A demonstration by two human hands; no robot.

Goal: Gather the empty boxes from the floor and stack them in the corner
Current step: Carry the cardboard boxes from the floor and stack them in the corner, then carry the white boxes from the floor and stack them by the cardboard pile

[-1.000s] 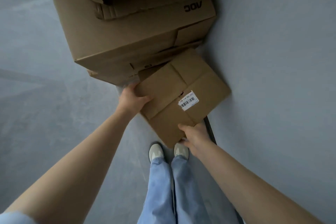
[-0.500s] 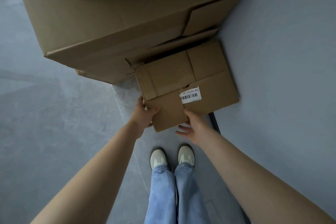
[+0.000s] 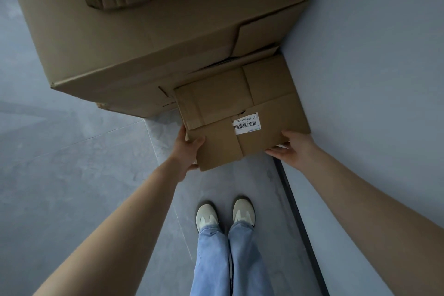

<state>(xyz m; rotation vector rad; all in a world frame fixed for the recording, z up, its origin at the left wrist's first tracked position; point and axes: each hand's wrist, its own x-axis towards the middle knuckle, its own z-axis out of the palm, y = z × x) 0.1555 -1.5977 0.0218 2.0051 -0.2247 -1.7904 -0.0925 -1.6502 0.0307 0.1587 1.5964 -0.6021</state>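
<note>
A small labelled carton is gripped at its near corners by the left hand and right hand, fingers curled on its edges, beside the AOC box; it could slip if released unsupported.

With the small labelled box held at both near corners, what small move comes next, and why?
Probably lower it straight down and let go: the small box already sits between the big box and the wall, gripped by the left hand and right hand.

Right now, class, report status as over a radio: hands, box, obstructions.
Left hand and right hand grip small box. Box against big AOC box, beside wall. Nothing blocking.
</note>
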